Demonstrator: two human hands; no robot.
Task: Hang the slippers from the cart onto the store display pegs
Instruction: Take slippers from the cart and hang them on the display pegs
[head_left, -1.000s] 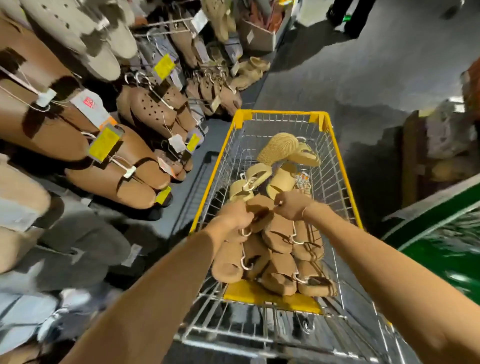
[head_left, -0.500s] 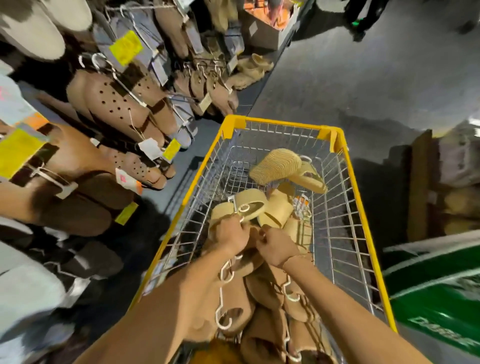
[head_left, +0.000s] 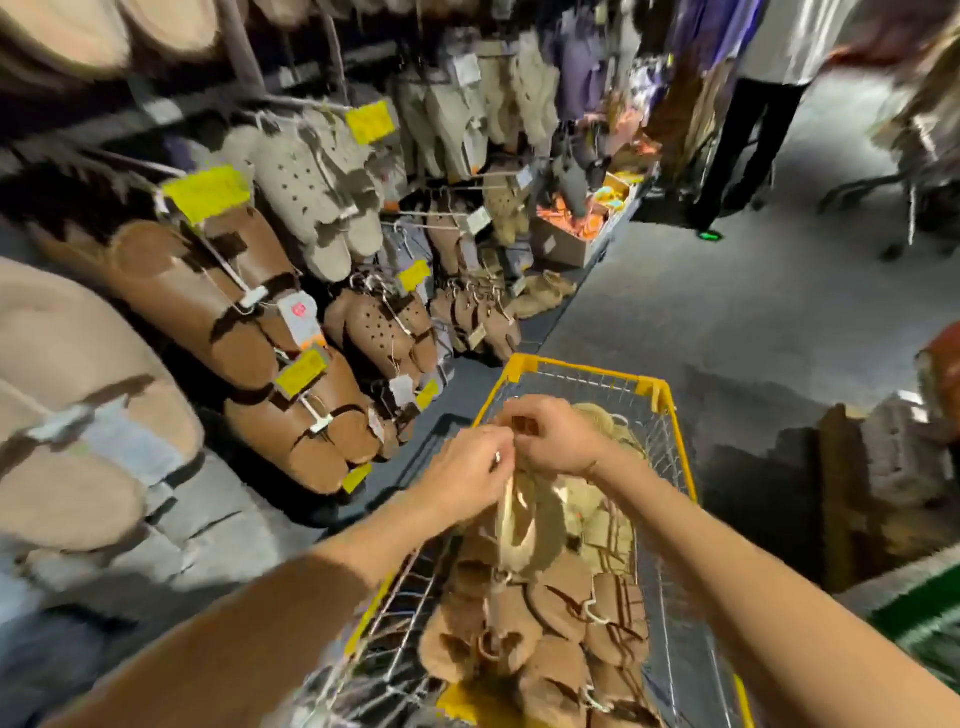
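A yellow-rimmed wire cart (head_left: 582, 370) stands in front of me, filled with several brown slippers (head_left: 540, 613) on white hangers and some beige ones. My left hand (head_left: 467, 470) and my right hand (head_left: 558, 434) meet above the cart and both pinch the top of a hanger. A beige slipper pair (head_left: 522, 525) dangles from it, lifted clear of the pile. The display pegs (head_left: 311, 106) on the left wall carry rows of hung slippers with yellow price tags (head_left: 208, 189).
Brown slippers (head_left: 249, 332) and grey perforated ones (head_left: 311, 182) crowd the wall rack at left. A cardboard box (head_left: 563, 241) sits on the floor further down the aisle. A person's dark-trousered legs (head_left: 743, 135) stand at the aisle's far end. Green packaging (head_left: 919, 618) lies at right.
Both hands have risen out of the cart, lifting a beige slipper pair by its hanger. The view has tilted up toward the wall rack and aisle.
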